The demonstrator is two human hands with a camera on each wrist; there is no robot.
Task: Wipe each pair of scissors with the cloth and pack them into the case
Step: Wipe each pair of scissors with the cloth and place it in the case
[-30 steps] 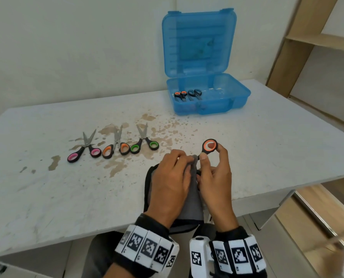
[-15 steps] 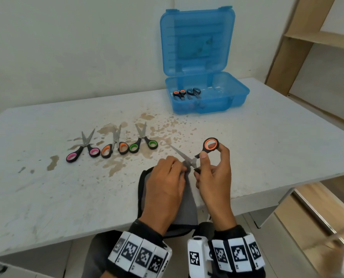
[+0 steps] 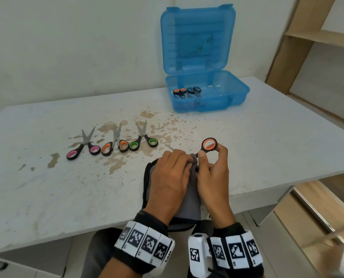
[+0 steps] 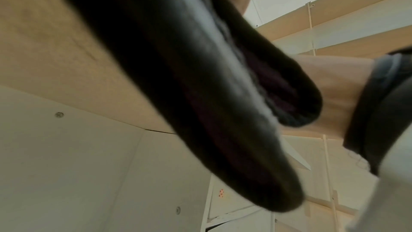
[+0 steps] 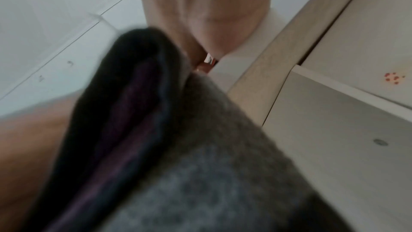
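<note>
My right hand (image 3: 209, 163) grips orange-handled scissors (image 3: 208, 145) by the handle, one ring sticking up above my fingers. My left hand (image 3: 174, 167) pinches the grey cloth (image 3: 190, 203) around the blades; only a blade tip shows past my knuckles. The cloth (image 4: 200, 94) (image 5: 178, 147) fills both wrist views, blurred. Pink-handled scissors (image 3: 83, 147), orange-handled scissors (image 3: 115, 144) and green-handled scissors (image 3: 143, 138) lie in a row on the table. The blue case (image 3: 235, 97) stands open at the back, with two pairs of scissors (image 3: 187, 91) inside.
The white table (image 3: 46, 197) has brown stains around the row of scissors. Its front edge runs just under my wrists. A wooden shelf unit (image 3: 317, 37) stands at the right, past the table's side edge.
My left hand has slid the cloth back up along the blades toward the handle, covering most of the blade that showed half a second ago.
</note>
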